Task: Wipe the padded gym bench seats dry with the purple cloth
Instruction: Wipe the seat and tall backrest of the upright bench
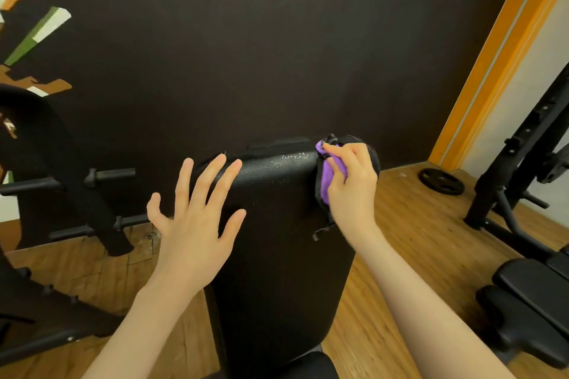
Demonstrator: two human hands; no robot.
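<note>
A black padded bench back (277, 240) rises in the middle of the head view, its top edge worn and speckled with droplets. My right hand (351, 184) grips the purple cloth (331, 175) against the pad's upper right corner, forefinger stretched along the top. The cloth has a dark edge and hangs down the pad's right side. My left hand (197, 215) is spread with straight fingers over the pad's upper left edge; I cannot tell if it touches. A lower seat pad (311, 364) shows at the bottom.
A black plate rack (70, 188) with horizontal pegs stands at the left. At the right are a second black bench (529, 311), a rack frame (517, 169) and a weight plate (441, 181) on the wooden floor. A dark wall lies close behind.
</note>
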